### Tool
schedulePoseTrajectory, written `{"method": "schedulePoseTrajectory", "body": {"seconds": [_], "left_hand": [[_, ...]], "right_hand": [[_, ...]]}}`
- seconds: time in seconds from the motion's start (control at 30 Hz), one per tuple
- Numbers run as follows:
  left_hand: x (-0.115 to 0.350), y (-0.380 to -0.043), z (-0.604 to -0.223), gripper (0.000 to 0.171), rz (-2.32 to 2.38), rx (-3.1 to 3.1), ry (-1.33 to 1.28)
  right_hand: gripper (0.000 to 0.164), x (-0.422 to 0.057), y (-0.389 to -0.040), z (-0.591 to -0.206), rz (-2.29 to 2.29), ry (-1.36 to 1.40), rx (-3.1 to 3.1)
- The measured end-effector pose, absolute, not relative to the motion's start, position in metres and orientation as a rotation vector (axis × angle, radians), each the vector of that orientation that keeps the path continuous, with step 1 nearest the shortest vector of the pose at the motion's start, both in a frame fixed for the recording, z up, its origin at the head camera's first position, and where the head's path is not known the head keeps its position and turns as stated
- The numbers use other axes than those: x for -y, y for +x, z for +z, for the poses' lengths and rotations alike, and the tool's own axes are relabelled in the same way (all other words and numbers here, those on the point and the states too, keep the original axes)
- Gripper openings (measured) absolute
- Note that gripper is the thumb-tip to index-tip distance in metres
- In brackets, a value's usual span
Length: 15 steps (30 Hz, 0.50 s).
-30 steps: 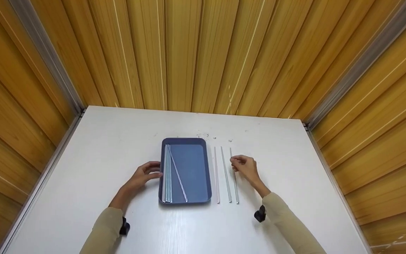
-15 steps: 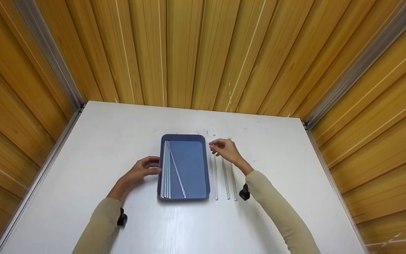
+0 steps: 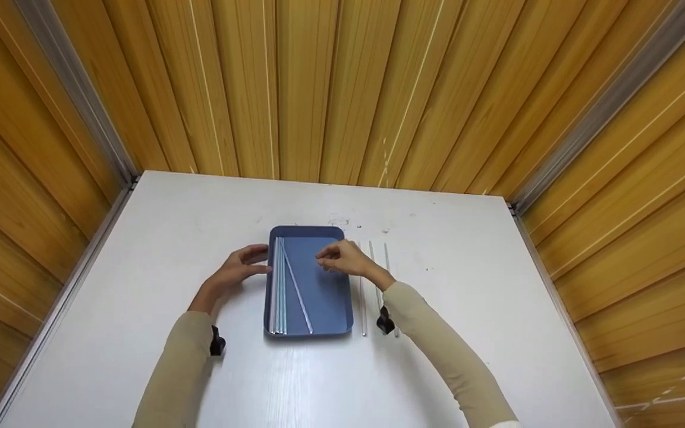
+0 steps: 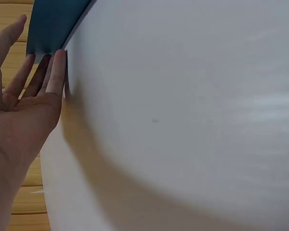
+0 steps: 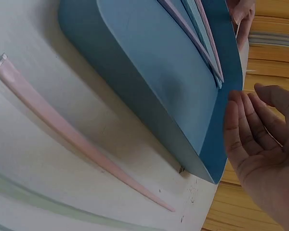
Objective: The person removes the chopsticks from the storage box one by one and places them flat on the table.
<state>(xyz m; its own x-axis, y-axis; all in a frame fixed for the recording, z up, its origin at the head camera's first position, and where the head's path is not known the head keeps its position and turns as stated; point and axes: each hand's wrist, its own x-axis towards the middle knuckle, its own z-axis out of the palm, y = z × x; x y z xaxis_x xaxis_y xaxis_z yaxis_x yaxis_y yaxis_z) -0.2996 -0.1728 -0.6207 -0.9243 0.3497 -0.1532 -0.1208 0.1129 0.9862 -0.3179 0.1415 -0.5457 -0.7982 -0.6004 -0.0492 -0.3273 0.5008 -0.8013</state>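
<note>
A shallow blue tray point(image 3: 319, 315) lies on the table. Several thin pastel sticks point(image 3: 280, 297) lie side by side along its inner left wall. One lilac stick point(image 3: 298, 291) slants away from them toward the tray's near edge. My left hand point(image 3: 236, 270) is at the outer left wall, its fairly straight fingertips touching it in the left wrist view. Over the tray's right half hovers my right hand point(image 3: 345, 258), fingers slightly bent with nothing between thumb and fingertips in the right wrist view. A pink stick point(image 5: 77, 139) lies on the table beside the tray.
Two greenish sticks, one point(image 3: 386, 255) being the outermost, lie right of the pink one, partly hidden under my right forearm. Small specks point(image 3: 339, 221) mark the white table point(image 3: 200, 208) beyond the tray. Wood-patterned walls point(image 3: 301, 89) rise behind and at both sides.
My right hand has moved left and slightly away from me, from the outermost loose stick to above the tray. The sticks keep their places, and my left hand has shifted slightly up the tray's side.
</note>
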Motion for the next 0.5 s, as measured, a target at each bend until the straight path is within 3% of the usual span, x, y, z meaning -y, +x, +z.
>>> {"method": "schedulePoseTrajectory", "body": {"seconds": [0.5], "left_hand": [[0.177,-0.308,-0.628,0.077,1.899,-1.951,0.195]], "right_hand": [[0.024,-0.096,-0.299,-0.581,-1.174,-0.702,-2.385]]}}
